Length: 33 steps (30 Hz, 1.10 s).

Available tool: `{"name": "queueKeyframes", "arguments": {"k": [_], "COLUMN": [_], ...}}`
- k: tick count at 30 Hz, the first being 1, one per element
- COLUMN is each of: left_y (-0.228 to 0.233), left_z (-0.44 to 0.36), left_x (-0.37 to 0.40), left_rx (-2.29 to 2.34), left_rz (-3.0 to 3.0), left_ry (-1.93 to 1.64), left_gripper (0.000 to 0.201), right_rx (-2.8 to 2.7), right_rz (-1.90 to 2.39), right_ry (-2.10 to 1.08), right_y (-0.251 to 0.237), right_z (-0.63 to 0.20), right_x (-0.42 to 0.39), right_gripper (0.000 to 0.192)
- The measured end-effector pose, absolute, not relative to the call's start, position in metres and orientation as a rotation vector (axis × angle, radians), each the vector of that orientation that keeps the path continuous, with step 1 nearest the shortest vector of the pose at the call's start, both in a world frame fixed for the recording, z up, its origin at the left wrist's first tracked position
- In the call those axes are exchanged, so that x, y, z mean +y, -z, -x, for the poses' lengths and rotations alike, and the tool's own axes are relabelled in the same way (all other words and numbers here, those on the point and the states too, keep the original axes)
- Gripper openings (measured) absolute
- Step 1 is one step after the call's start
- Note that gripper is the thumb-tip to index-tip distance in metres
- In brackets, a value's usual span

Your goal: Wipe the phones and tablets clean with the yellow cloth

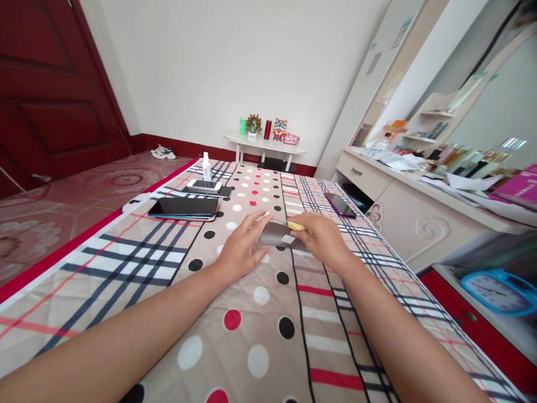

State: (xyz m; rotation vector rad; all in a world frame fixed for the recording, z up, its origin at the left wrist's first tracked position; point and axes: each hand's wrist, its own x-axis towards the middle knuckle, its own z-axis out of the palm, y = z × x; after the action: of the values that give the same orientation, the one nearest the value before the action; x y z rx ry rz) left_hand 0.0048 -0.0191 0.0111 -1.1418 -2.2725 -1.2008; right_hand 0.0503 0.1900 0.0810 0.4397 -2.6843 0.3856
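Left fingers (pixel 255 219): curved around the near-left end of a grey flat device (pixel 273 233), with the thumb set apart below; whether the device is firmly gripped by the left hand (pixel 239 246) cannot be told.
Right fingers (pixel 300 237): closed on a small yellow piece (pixel 296 226), which is held by the right hand (pixel 324 236) at the upper edge of the device.
Grey device: laid between the two hands, over the dotted band of the patterned cover (pixel 260 295); its right end is hidden by the right hand, and a small pale patch is shown beside the thumb.
Left of the hands: a large dark-screened device (pixel 183 207) is placed flat, with another light-edged item beneath it.
Beyond that: a white phone (pixel 204 185) is rested on a dark flat item (pixel 220 192), and a white spray bottle (pixel 206 169) is stood upright just behind.
Right of the hands: a purple-edged phone (pixel 340 205) is laid near the cover's edge, well apart from the fingers.
Far wall: a flower pot (pixel 254 124), a red cylinder (pixel 267 130) and a pink box (pixel 292 139) are carried by a low white stand (pixel 264 145).
Dresser (pixel 419 215): papers and bottles are crowded on top.
Lower right: a blue clock (pixel 499 291) is seen.
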Motion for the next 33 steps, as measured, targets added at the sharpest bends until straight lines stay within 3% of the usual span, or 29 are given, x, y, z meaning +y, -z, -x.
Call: {"name": "queueKeyframes", "arguments": {"k": [6,15,21,28,33], "left_y": [-0.005,-0.015,-0.003,0.001,0.000], "left_z": [0.000,-0.003,0.002,0.004,0.006], "left_x": [-0.019,-0.019,-0.019,-0.018,-0.018], "left_rx": [-2.347,-2.372,-2.385,-2.352,-2.325], "left_rz": [1.223,1.171,1.192,1.171,1.194], "left_ry": [0.839,0.534,0.540,0.713,0.864], "left_gripper": [0.081,0.076,0.070,0.049,0.041], "right_rx": [-2.715,-2.765,-2.732,-2.714,-2.669], "right_rz": [-0.454,-0.428,-0.402,-0.376,-0.506], "right_ry": [-0.249,-0.495,-0.547,-0.247,-0.265], "right_y": [-0.071,-0.072,-0.066,-0.066,-0.059], "right_z": [-0.048,-0.044,-0.040,-0.051,-0.057], "right_x": [0.188,0.197,0.198,0.171,0.143], "right_gripper": [0.016,0.013,0.017,0.032,0.034]}}
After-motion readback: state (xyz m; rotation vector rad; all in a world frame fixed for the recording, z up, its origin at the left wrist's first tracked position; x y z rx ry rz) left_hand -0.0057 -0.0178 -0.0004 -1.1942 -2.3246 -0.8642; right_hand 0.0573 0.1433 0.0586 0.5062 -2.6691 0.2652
